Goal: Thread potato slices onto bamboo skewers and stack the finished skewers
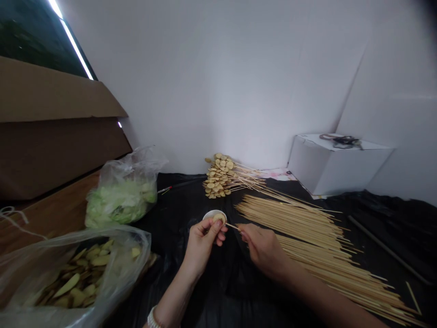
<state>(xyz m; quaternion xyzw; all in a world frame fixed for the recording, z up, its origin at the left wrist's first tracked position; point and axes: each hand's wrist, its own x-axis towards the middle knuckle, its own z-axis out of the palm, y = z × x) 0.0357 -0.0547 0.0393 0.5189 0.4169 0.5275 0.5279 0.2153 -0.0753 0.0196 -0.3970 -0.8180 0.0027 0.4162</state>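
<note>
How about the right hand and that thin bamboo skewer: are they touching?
Touching. The head view shows the right hand pinching the end of the bamboo skewer between its fingertips.

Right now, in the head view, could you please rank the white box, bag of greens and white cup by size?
Largest, too alike to rank: white box and bag of greens.
Smallest: white cup.
</note>
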